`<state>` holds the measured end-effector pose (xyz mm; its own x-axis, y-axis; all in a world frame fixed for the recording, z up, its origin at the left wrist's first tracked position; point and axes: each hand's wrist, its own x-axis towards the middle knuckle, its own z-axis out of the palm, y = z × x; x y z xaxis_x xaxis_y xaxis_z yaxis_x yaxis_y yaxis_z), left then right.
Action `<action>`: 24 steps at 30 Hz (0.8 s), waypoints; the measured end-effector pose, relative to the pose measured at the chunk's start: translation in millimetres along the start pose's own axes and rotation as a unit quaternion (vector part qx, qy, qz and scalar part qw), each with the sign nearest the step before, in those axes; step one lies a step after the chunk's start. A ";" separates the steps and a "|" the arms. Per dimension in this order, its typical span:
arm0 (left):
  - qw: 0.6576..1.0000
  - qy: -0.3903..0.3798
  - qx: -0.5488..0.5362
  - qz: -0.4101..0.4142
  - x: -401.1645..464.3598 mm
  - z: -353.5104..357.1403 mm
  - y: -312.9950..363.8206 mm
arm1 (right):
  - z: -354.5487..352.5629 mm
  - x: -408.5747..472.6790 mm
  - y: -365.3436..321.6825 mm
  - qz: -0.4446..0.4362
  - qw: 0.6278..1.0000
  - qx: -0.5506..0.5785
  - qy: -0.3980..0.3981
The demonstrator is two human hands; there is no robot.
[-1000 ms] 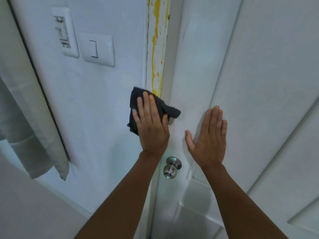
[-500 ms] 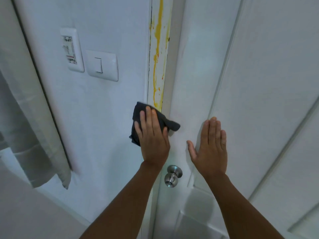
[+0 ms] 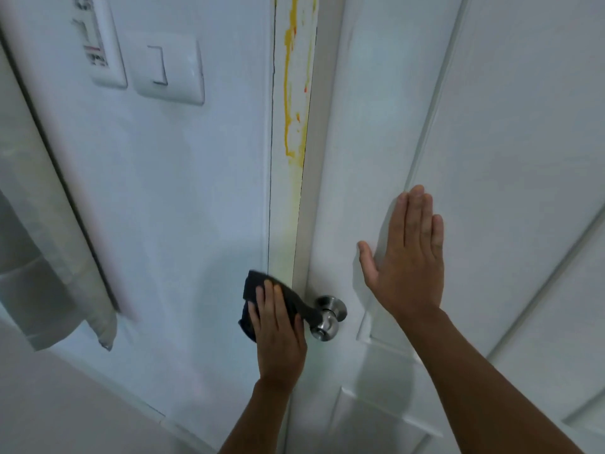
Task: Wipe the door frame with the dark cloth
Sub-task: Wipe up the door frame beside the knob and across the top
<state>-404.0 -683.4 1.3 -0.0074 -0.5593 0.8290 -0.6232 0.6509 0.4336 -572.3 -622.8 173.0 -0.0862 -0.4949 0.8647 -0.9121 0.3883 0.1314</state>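
Dark cloth [image 3: 253, 291] pressed flat against the door frame [image 3: 284, 224] beside the door knob [image 3: 327, 317].
The left hand [image 3: 278, 332], fingers straight and together, pins the cloth low on the frame, one corner trailing onto the knob; the right hand [image 3: 407, 253] rests flat and spread on the door [image 3: 491, 126]. The cloth looks light, soft and limp, best held under the palm. Yellow streaks [image 3: 289, 93] remain higher up.

My left hand [image 3: 278, 326] covered most of the dark cloth [image 3: 252, 286]. The label on the wall plate [image 3: 98, 44] was blurred, its top cut off by the edge.
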 end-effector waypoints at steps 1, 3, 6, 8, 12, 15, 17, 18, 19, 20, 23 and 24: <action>1.000 0.007 -0.001 -0.007 -10.9 7.6 -5.1 | 1.5 -0.4 -0.2 -0.001 1.000 -0.002 0.010; 0.999 0.032 0.004 -0.021 -24.0 21.1 -12.1 | 1.8 0.1 0.0 0.000 1.000 -0.008 0.026; 0.996 0.081 0.016 -0.030 -32.0 35.4 -18.9 | 3.0 -0.8 -0.8 0.006 0.999 -0.012 0.039; 0.994 0.101 0.023 -0.025 -27.9 38.1 -18.5 | 3.6 -1.1 -2.1 0.006 0.999 -0.018 0.048; 0.994 0.110 0.025 -0.011 -5.4 31.9 -10.8 | 6.0 -2.6 -2.5 0.011 0.998 -0.024 0.054; 0.993 0.116 0.030 -0.007 25.1 21.6 4.6 | 6.6 -1.9 -2.1 0.011 0.998 -0.019 0.061; 0.993 0.114 0.040 0.000 49.4 11.8 16.5 | 7.6 -1.5 -3.0 0.011 0.998 -0.018 0.065; 0.993 0.113 0.047 0.001 63.5 5.5 23.4 | 7.6 -1.9 -3.3 0.012 0.998 -0.019 0.061; 0.992 0.113 0.051 0.001 78.7 -2.3 31.6 | 7.4 -2.0 -3.5 0.012 0.998 -0.019 0.056; 0.992 0.117 0.051 0.005 93.3 -9.2 40.2 | 7.4 -2.1 -3.3 0.011 0.998 -0.018 0.053; 0.990 0.130 0.041 0.022 122.7 -21.1 54.7 | 6.3 -2.8 -3.1 0.012 0.999 -0.019 0.049; 0.991 0.127 0.036 0.024 120.6 -19.8 53.1 | 5.8 -3.1 -2.8 0.013 0.999 -0.018 0.045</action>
<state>-422.5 -706.1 131.3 0.1525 -0.3751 0.9144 -0.6812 0.6304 0.3722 -571.7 -626.8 167.2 -0.0731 -0.4134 0.9076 -0.8948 0.4291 0.1234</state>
